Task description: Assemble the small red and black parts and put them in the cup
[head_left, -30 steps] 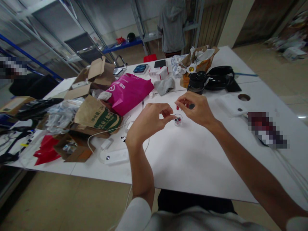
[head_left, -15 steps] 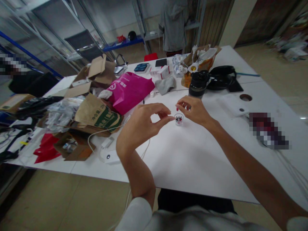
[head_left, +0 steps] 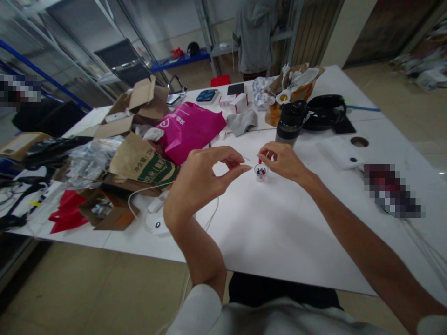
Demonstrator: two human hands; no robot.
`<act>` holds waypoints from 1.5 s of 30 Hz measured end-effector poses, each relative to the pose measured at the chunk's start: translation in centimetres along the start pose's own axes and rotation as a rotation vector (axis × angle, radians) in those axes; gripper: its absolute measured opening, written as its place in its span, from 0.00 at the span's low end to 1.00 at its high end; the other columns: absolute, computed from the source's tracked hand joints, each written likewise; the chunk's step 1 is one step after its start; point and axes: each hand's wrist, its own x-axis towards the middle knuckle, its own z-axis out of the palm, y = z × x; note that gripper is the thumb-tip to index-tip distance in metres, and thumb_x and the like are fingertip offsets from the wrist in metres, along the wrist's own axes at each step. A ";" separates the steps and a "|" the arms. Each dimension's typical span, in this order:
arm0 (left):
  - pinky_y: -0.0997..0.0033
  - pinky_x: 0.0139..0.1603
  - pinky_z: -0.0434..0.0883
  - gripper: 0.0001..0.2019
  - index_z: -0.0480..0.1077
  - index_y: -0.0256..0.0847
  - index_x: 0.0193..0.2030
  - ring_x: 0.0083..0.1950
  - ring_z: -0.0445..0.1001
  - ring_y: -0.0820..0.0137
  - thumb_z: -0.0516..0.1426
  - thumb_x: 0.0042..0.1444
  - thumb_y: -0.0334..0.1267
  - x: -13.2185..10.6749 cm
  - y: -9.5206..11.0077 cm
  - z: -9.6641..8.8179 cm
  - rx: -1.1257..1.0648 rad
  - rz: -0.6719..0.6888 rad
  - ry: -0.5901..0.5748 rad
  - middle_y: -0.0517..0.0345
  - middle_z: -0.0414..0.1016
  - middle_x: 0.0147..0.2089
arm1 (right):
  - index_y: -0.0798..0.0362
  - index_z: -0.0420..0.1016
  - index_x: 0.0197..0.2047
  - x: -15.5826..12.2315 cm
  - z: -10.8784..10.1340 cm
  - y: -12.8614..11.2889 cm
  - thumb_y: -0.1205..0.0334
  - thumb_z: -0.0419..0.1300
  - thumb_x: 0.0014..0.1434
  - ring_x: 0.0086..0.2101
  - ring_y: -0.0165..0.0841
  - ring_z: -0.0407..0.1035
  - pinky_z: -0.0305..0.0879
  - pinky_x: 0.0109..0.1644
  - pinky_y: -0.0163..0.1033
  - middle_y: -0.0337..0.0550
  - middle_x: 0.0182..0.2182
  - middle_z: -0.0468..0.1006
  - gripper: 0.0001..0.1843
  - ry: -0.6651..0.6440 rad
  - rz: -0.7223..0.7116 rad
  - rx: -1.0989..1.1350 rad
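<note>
A small clear cup (head_left: 260,172) with tiny red and black pieces inside stands on the white table (head_left: 279,232). My right hand (head_left: 283,161) hovers just over it, thumb and forefinger pinched on a small red piece (head_left: 259,161) right above the rim. My left hand (head_left: 202,179) is raised to the left of the cup, thumb and forefinger pinched together on a thin, pin-like thing too small to name, the other fingers curled.
A black lidded bottle (head_left: 290,122) stands behind the cup. A pink bag (head_left: 188,130), cardboard boxes (head_left: 139,104), a brown paper bag (head_left: 141,163) and a white cable (head_left: 146,197) clutter the left. A black headset (head_left: 326,114) lies far right. A person (head_left: 254,35) stands beyond the table.
My left hand has drawn back from the cup toward me and to the left. My right hand has lowered slightly toward the cup's rim with the red piece.
</note>
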 end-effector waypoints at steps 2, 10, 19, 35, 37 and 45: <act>0.65 0.42 0.81 0.10 0.87 0.44 0.44 0.41 0.87 0.62 0.71 0.73 0.47 0.0 -0.1 0.0 -0.003 -0.002 -0.001 0.52 0.91 0.43 | 0.49 0.81 0.41 0.0 -0.1 -0.1 0.54 0.66 0.75 0.34 0.39 0.77 0.71 0.42 0.46 0.47 0.39 0.87 0.11 -0.007 0.003 -0.003; 0.66 0.42 0.80 0.09 0.87 0.42 0.45 0.41 0.87 0.63 0.71 0.73 0.45 0.2 -0.1 0.3 -0.017 0.009 -0.007 0.52 0.91 0.43 | 0.49 0.81 0.40 0.0 -0.4 -0.3 0.58 0.66 0.73 0.33 0.39 0.77 0.70 0.42 0.46 0.46 0.38 0.86 0.07 -0.011 0.000 0.003; 0.70 0.42 0.79 0.09 0.87 0.43 0.45 0.41 0.87 0.66 0.71 0.73 0.45 0.2 -0.1 0.4 -0.008 -0.009 -0.019 0.54 0.91 0.44 | 0.49 0.82 0.40 0.0 -0.7 -0.4 0.60 0.66 0.71 0.33 0.38 0.77 0.70 0.41 0.45 0.45 0.37 0.86 0.06 -0.031 0.003 -0.006; 0.62 0.42 0.85 0.10 0.87 0.45 0.45 0.42 0.88 0.60 0.70 0.74 0.49 0.2 -0.1 0.4 -0.027 -0.003 -0.020 0.51 0.91 0.43 | 0.49 0.83 0.42 -0.2 -0.5 -0.2 0.60 0.68 0.72 0.35 0.40 0.80 0.70 0.42 0.46 0.46 0.38 0.88 0.05 -0.122 0.052 -0.040; 0.63 0.39 0.84 0.12 0.87 0.47 0.45 0.42 0.88 0.59 0.70 0.74 0.52 0.3 -0.1 0.4 -0.042 -0.009 -0.022 0.51 0.91 0.42 | 0.49 0.84 0.42 -0.2 -0.5 -0.1 0.60 0.67 0.72 0.36 0.40 0.80 0.70 0.42 0.46 0.46 0.38 0.88 0.05 -0.135 0.055 -0.040; 0.64 0.37 0.83 0.12 0.86 0.47 0.45 0.42 0.87 0.60 0.69 0.74 0.52 0.3 0.0 0.4 -0.046 -0.031 -0.037 0.51 0.91 0.43 | 0.50 0.85 0.42 -0.2 -0.3 0.4 0.61 0.68 0.72 0.35 0.39 0.78 0.68 0.42 0.45 0.46 0.39 0.85 0.05 -0.133 0.040 -0.068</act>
